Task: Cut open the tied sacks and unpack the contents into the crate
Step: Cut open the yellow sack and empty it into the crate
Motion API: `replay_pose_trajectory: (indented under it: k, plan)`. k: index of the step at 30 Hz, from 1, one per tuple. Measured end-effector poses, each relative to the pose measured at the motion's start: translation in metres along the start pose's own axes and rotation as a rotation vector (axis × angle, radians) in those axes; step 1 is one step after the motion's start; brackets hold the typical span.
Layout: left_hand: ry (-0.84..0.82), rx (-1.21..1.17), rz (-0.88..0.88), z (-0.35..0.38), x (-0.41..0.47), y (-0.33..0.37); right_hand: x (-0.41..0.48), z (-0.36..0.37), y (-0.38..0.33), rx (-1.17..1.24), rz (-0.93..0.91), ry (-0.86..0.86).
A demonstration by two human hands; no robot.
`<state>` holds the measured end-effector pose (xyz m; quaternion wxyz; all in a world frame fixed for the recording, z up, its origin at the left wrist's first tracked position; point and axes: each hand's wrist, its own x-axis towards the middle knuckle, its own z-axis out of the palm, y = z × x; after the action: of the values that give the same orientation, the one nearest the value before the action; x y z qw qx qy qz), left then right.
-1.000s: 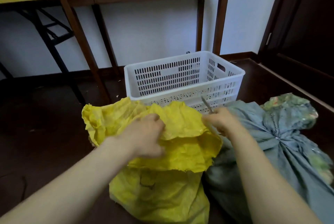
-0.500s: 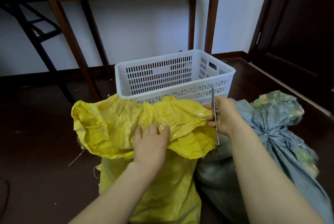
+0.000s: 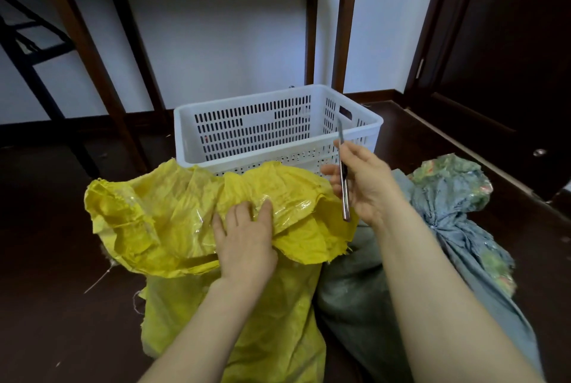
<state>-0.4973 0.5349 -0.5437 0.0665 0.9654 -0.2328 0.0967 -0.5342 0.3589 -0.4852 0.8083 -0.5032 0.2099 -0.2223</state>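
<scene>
On the floor I count two sacks, a yellow sack point(image 3: 173, 222) and a grey-blue sack point(image 3: 457, 228), with one white crate point(image 3: 247, 99) behind. My left hand point(image 3: 247, 243) presses flat on the yellow sack's mouth; my right hand point(image 3: 367, 185) grips one blade point(image 3: 343, 178) just beside it.

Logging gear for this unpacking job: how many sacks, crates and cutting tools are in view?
Sacks: 2 (yellow sack, tied cloth sack)
Crates: 1 (white crate)
Cutting tools: 1 (cutting tool in right hand)
Total: 4
</scene>
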Motion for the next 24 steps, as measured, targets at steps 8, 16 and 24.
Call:
replay_pose_trajectory:
  k: [8, 16, 24]
  plan:
    - [0.070, -0.099, -0.025, -0.013, 0.007, -0.001, 0.004, 0.010, 0.013, -0.074, -0.014, -0.032]
    - [0.083, -0.166, -0.038, -0.018, 0.010, -0.001, 0.002, 0.014, 0.010, 0.007, 0.204, -0.054]
    - [0.075, -0.211, -0.059, -0.021, 0.012, -0.001, -0.006, 0.025, 0.007, 0.005, 0.230, -0.142]
